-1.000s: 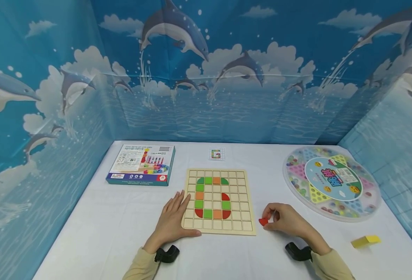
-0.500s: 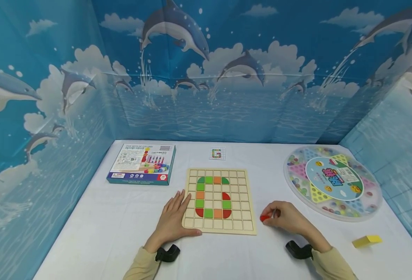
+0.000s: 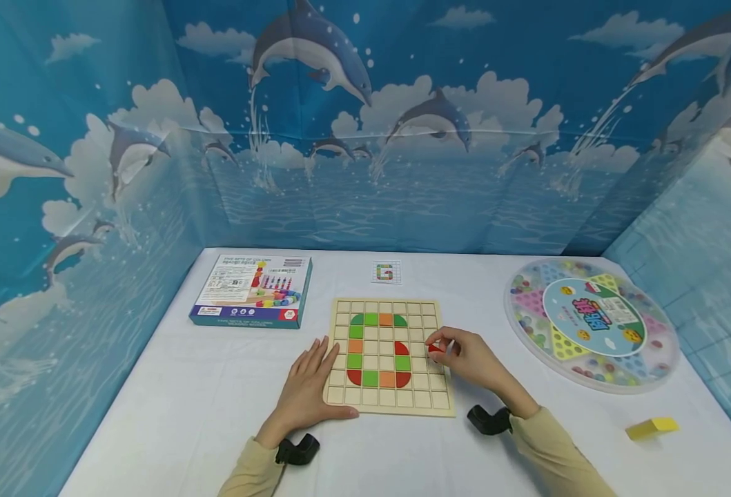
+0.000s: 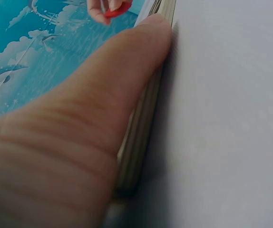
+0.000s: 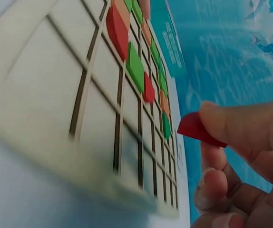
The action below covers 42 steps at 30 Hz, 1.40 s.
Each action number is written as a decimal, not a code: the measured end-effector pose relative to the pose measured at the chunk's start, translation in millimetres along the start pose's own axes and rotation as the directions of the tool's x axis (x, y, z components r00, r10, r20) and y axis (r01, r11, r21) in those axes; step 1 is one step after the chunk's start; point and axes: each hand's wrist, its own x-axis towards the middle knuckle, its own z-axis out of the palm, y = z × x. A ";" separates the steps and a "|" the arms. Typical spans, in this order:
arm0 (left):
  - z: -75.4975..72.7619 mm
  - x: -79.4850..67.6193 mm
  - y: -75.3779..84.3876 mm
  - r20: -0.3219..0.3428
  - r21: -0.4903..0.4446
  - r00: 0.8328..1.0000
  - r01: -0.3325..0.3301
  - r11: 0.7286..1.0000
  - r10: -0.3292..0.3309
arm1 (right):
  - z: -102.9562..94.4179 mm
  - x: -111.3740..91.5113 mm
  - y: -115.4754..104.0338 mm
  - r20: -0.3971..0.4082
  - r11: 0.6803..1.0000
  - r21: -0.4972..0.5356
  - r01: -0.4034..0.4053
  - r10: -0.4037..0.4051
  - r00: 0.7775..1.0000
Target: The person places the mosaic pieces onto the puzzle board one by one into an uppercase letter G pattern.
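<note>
My right hand (image 3: pixel 473 359) is over the right part of the gridded wooden board (image 3: pixel 423 400), pinching a red quarter-round tile (image 5: pixel 193 128) between thumb and fingers. In the right wrist view the tile is held tilted, apart from the grid. Green, orange and red tiles form a G-like outline on the board, with a red rounded tile (image 3: pixel 400 348) at its open end and a green square (image 3: pixel 402 364) below. My left hand (image 3: pixel 306 393) lies spread at the board's lower left corner, fingertips on its left side. Its thumb (image 4: pixel 141 42) touches the front edge.
Behind the board lies a small pattern card (image 3: pixel 386 273) showing a coloured G on a grid. A boxed toy set (image 3: pixel 250 293) is at back left. On the right are a round marble game case (image 3: pixel 591 317) and a yellow block (image 3: pixel 651 428).
My right hand has carried the red tile from the table right of the board up and leftward, over the board's right columns. The left hand has stayed in place.
</note>
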 end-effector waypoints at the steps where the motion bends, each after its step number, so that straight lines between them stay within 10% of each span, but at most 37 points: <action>1: 0.0 0.0 0.1 0.000 0.001 1.000 -0.001 1.000 0.001 | 3.6 3.4 -3.5 -0.007 1.000 0.015 -0.003 0.003 1.000; 20: 0.7 -0.5 0.0 -0.003 -0.008 1.000 -0.006 1.000 0.006 | 50.7 47.8 -30.1 0.000 0.996 -0.008 -0.088 0.088 0.996; 42: 3.4 -0.1 -2.6 -0.030 0.011 0.999 -0.029 1.000 0.029 | 50.8 55.3 -33.7 -0.011 0.968 -0.220 -0.119 0.119 0.993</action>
